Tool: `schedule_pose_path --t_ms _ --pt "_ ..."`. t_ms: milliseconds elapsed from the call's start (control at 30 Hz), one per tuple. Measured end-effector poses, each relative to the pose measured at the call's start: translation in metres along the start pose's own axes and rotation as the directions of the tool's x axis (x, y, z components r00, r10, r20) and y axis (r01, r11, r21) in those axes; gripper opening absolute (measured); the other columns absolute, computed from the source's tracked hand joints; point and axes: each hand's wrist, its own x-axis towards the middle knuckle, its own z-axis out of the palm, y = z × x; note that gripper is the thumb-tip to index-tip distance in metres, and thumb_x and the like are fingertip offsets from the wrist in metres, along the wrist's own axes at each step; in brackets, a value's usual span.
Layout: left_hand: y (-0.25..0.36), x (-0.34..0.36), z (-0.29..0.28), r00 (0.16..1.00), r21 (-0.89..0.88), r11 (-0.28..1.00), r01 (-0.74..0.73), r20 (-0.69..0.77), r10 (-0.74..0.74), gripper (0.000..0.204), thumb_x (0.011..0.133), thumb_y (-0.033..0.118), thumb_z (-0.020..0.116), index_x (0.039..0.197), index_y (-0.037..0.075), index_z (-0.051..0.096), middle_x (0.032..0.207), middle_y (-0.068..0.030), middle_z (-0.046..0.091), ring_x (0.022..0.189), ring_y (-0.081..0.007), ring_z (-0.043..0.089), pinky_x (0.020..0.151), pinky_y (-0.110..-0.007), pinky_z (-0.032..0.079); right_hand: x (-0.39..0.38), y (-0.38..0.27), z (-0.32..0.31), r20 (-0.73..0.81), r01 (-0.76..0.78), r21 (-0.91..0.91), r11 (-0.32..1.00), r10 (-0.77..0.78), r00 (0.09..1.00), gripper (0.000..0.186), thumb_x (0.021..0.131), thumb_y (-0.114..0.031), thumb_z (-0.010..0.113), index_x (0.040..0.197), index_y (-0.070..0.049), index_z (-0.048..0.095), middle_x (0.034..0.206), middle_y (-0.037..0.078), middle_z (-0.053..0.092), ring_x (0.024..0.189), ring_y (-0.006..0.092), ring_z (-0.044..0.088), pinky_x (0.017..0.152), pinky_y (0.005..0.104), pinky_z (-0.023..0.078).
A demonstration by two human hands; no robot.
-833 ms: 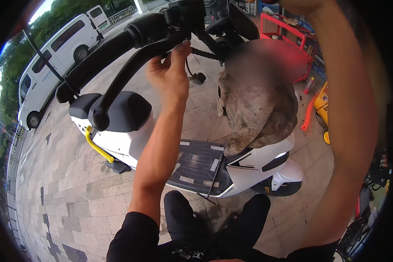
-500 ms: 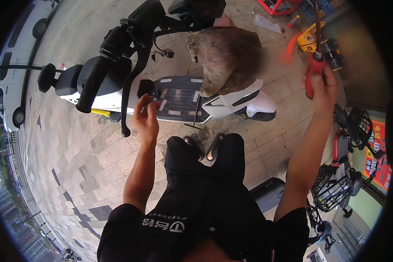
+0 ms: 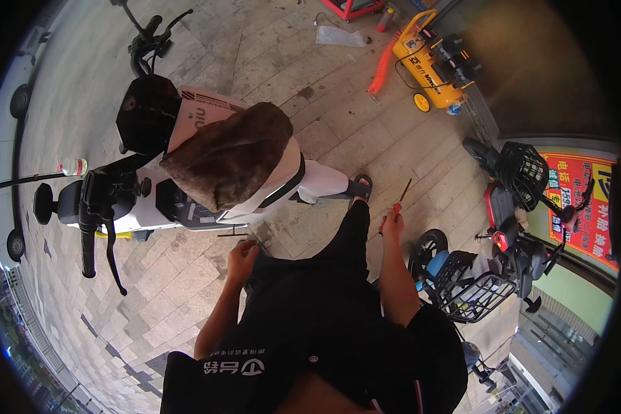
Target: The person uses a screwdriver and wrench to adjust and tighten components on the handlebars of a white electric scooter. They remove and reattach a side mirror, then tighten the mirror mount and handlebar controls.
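The red-handled screwdriver (image 3: 397, 208) was in the right hand (image 3: 392, 224), which gripped it by the handle, its bare shaft pointing away from the body, to the right of the white scooter (image 3: 324, 181). The left hand (image 3: 242, 259) had its fingers curled near the scooter's floorboard; whether it held anything small could not be told. The exposed shaft seemed the main hazard: a careless swing leftward could have scratched the scooter's white panels, since the brown cloth (image 3: 231, 155) draped over the front covered only part of them and, lying loose, might have slid off if brushed. A swing rightward could have snagged the black wire basket (image 3: 472, 293) of a parked bike. Had the grip slackened, the tool might have dropped toward the foot in its dark open sandal (image 3: 360, 188). Farther off, the orange coiled hose (image 3: 381, 67) by the yellow air compressor (image 3: 428, 69) could have tripped anyone walking there.
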Motion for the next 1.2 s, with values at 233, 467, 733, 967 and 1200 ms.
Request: schedule_pose_path --t_ms 233,467,733,967,1200 --pt "0.229 -0.009 0.148 0.953 -0.217 0.963 -0.161 0.219 0.209 0.032 0.090 0.015 0.064 0.117 -0.002 0.062 0.106 -0.0097 0.067 0.095 -0.0163 0.063 0.085 -0.029 0.050 0.146 -0.128 -0.078 0.292 0.050 -0.533 0.844 0.128 0.948 0.023 0.094 -0.029 0.057 0.096 -0.006 0.055 0.068 0.003 0.056 0.049 0.0132 0.052 0.044 0.0297 0.044" --pt "0.304 0.089 0.206 0.930 -0.225 0.961 -0.161 0.293 0.224 0.032 0.091 0.020 0.065 0.116 -0.001 0.062 0.108 -0.0093 0.068 0.098 -0.0166 0.064 0.087 -0.030 0.049 0.251 -0.256 -0.068 0.401 0.342 -0.562 0.753 -0.114 0.909 0.027 0.094 -0.030 0.056 0.088 -0.004 0.056 0.065 0.004 0.056 0.048 0.0137 0.052 0.044 0.0308 0.042" --pt "0.454 0.347 0.288 0.985 -0.468 0.877 -0.110 0.064 0.158 0.032 0.090 0.021 0.066 0.115 0.002 0.066 0.099 -0.0057 0.070 0.088 -0.0124 0.062 0.078 -0.027 0.049 0.393 -0.359 -0.068 0.193 0.145 -0.964 0.223 0.210 0.958 0.077 0.090 -0.063 0.041 0.085 0.009 0.069 0.086 0.029 0.067 0.096 0.0382 0.066 0.082 0.0450 0.048" --pt "0.581 0.516 0.322 0.995 -0.397 0.917 -0.041 0.071 0.075 0.035 0.090 0.022 0.061 0.114 -0.002 0.065 0.094 -0.0074 0.067 0.078 -0.0137 0.061 0.070 -0.027 0.050 0.473 -0.494 0.018 0.216 -0.140 -0.740 0.658 0.430 0.877 0.022 0.093 -0.024 0.052 0.088 -0.003 0.049 0.060 0.008 0.053 0.043 0.0170 0.051 0.038 0.0331 0.042" --pt "0.653 0.653 0.299 0.987 -0.649 0.753 0.109 0.158 -0.007 0.034 0.090 0.021 0.062 0.113 -0.004 0.063 0.091 -0.0037 0.065 0.073 -0.0102 0.057 0.062 -0.023 0.046 0.484 -0.591 0.207 0.519 0.073 -0.653 0.754 0.375 0.768 0.028 0.092 -0.014 0.050 0.118 -0.004 0.050 0.076 0.005 0.056 0.057 0.0112 0.053 0.048 0.0276 0.046"
